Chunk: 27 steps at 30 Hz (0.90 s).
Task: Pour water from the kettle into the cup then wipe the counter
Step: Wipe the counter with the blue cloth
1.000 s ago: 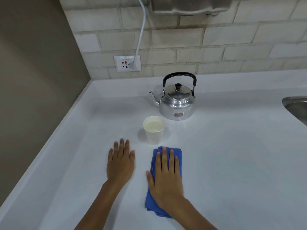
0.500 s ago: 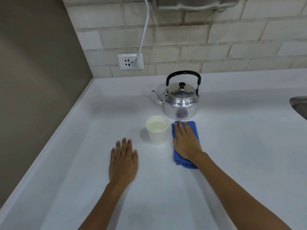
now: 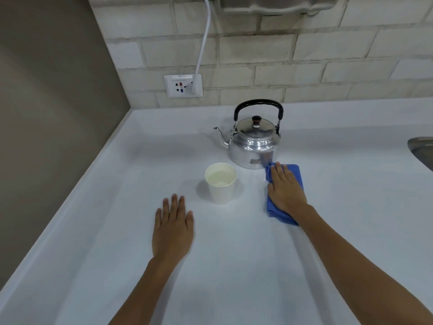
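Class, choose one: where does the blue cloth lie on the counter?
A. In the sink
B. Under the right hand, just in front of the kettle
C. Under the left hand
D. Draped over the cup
B: the right hand presses flat on the blue cloth, right by the kettle base.

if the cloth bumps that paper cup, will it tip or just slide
The paper cup looks thin-walled and narrower at its base, so it could tip. The water visible inside probably steadies it against a light nudge, though a firm one might slosh or spill it. The smooth counter may let it slide.
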Each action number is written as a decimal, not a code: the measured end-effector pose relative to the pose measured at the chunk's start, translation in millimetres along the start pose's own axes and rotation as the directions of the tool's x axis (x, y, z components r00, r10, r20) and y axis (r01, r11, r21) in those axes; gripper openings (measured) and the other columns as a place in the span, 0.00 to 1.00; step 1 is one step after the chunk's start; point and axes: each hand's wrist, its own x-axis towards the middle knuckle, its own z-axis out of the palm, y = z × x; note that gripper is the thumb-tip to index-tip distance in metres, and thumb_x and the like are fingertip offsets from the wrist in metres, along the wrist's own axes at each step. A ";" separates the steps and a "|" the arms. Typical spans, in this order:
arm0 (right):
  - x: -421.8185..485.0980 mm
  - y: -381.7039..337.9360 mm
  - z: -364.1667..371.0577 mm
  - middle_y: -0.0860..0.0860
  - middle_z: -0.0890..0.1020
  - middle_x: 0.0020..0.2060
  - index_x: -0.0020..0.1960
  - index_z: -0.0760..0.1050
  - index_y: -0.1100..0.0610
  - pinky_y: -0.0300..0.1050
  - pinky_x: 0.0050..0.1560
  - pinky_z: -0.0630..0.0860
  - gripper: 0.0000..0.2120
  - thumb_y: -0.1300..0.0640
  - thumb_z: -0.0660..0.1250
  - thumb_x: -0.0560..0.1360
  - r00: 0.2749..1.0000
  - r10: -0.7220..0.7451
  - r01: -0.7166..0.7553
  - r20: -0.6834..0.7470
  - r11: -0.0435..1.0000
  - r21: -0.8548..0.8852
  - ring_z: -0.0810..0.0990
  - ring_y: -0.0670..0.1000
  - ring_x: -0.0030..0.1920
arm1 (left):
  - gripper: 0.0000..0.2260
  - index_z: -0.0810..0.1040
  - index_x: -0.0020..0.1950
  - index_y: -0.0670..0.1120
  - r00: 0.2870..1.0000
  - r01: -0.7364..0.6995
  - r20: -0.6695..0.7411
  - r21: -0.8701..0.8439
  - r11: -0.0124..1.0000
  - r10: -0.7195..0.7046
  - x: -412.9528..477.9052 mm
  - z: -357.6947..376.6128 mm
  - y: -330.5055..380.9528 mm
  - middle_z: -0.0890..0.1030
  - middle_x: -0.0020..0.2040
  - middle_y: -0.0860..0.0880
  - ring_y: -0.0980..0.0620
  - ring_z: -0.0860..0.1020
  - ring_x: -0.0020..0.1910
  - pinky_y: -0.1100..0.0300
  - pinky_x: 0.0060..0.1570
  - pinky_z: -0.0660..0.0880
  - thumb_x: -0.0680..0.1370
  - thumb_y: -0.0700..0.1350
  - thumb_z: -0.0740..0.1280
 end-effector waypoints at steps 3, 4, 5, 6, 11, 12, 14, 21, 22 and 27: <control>-17.4 -28.4 8.9 0.60 0.48 0.76 0.74 0.44 0.63 0.50 0.76 0.43 0.26 0.57 0.47 0.79 0.998 -0.067 0.067 -0.008 0.998 -0.021 0.46 0.58 0.75 | 0.24 0.42 0.75 0.47 1.000 0.001 0.008 0.008 1.000 -0.001 0.7 2.0 -0.9 0.45 0.77 0.48 0.48 0.43 0.76 0.52 0.74 0.43 0.81 0.51 0.43; -29.4 -37.1 14.9 0.59 0.48 0.76 0.74 0.43 0.62 0.49 0.76 0.42 0.26 0.57 0.48 0.79 0.989 -0.144 0.144 -0.020 0.989 -0.021 0.45 0.57 0.76 | 0.24 0.42 0.75 0.47 1.000 -0.002 0.007 0.015 1.000 0.002 1.2 2.5 -1.5 0.45 0.77 0.47 0.48 0.43 0.76 0.52 0.74 0.43 0.81 0.51 0.43; -43.1 -42.8 19.9 0.58 0.48 0.76 0.74 0.43 0.61 0.47 0.75 0.41 0.27 0.57 0.48 0.79 0.972 -0.232 0.232 -0.027 0.973 -0.011 0.45 0.56 0.76 | 0.24 0.42 0.75 0.46 1.000 -0.003 0.005 0.017 1.000 0.003 1.6 2.9 -2.0 0.45 0.77 0.47 0.48 0.43 0.76 0.52 0.74 0.44 0.81 0.51 0.43; -54.5 -44.2 22.3 0.56 0.48 0.76 0.74 0.43 0.60 0.45 0.75 0.40 0.27 0.56 0.48 0.79 0.950 -0.311 0.311 -0.019 0.950 0.016 0.45 0.54 0.76 | 0.24 0.42 0.75 0.46 1.000 -0.003 0.003 0.014 1.000 0.003 1.6 3.0 -2.5 0.45 0.77 0.47 0.48 0.44 0.76 0.52 0.74 0.44 0.81 0.51 0.44; -46.5 2.3 -1.7 0.53 0.50 0.76 0.74 0.47 0.57 0.40 0.74 0.43 0.27 0.59 0.53 0.78 0.967 -0.254 0.246 0.033 0.957 0.151 0.48 0.49 0.76 | 0.24 0.43 0.75 0.46 1.000 -0.009 0.012 0.004 1.000 0.009 1.1 1.4 -2.8 0.46 0.77 0.47 0.48 0.44 0.76 0.52 0.74 0.44 0.81 0.51 0.44; -42.5 9.8 -5.9 0.53 0.50 0.76 0.74 0.47 0.58 0.41 0.74 0.43 0.26 0.59 0.52 0.79 0.984 -0.178 0.171 0.032 0.973 0.154 0.48 0.50 0.76 | 0.24 0.43 0.75 0.46 1.000 -0.009 0.011 0.006 1.000 0.009 0.8 1.4 -2.7 0.45 0.77 0.47 0.48 0.44 0.76 0.52 0.74 0.44 0.81 0.51 0.43; -40.1 9.4 -5.1 0.54 0.50 0.76 0.74 0.46 0.59 0.44 0.75 0.43 0.26 0.58 0.50 0.79 0.998 -0.067 0.065 0.010 0.990 0.126 0.47 0.51 0.76 | 0.24 0.42 0.75 0.46 1.000 -0.004 0.013 0.002 1.000 0.004 1.6 1.4 -2.3 0.45 0.77 0.47 0.48 0.44 0.76 0.52 0.74 0.44 0.81 0.51 0.43; -92.9 -63.4 17.1 0.58 0.47 0.76 0.74 0.42 0.62 0.48 0.75 0.41 0.27 0.56 0.48 0.79 0.996 -0.061 0.065 -0.061 0.995 0.080 0.44 0.57 0.76 | 0.24 0.42 0.75 0.46 1.000 0.010 0.004 0.015 1.000 -0.010 1.9 3.7 -1.5 0.46 0.77 0.47 0.47 0.44 0.76 0.52 0.74 0.44 0.81 0.51 0.43; -104.9 -80.8 20.3 0.58 0.47 0.76 0.74 0.42 0.62 0.49 0.75 0.40 0.27 0.56 0.48 0.78 0.994 -0.093 0.098 -0.056 0.990 0.099 0.43 0.57 0.76 | 0.24 0.42 0.75 0.46 1.000 0.011 0.008 0.016 1.000 -0.011 2.7 3.4 -1.2 0.46 0.77 0.46 0.47 0.44 0.76 0.52 0.74 0.44 0.81 0.51 0.43; -122.0 -118.7 17.1 0.52 0.45 0.76 0.74 0.43 0.56 0.41 0.72 0.37 0.25 0.52 0.47 0.80 0.991 -0.133 0.121 -0.001 0.899 0.421 0.41 0.50 0.75 | 0.23 0.46 0.75 0.45 0.999 0.017 0.031 -0.087 0.996 -0.015 -3.6 -11.4 3.8 0.49 0.77 0.46 0.48 0.46 0.76 0.55 0.73 0.42 0.81 0.50 0.47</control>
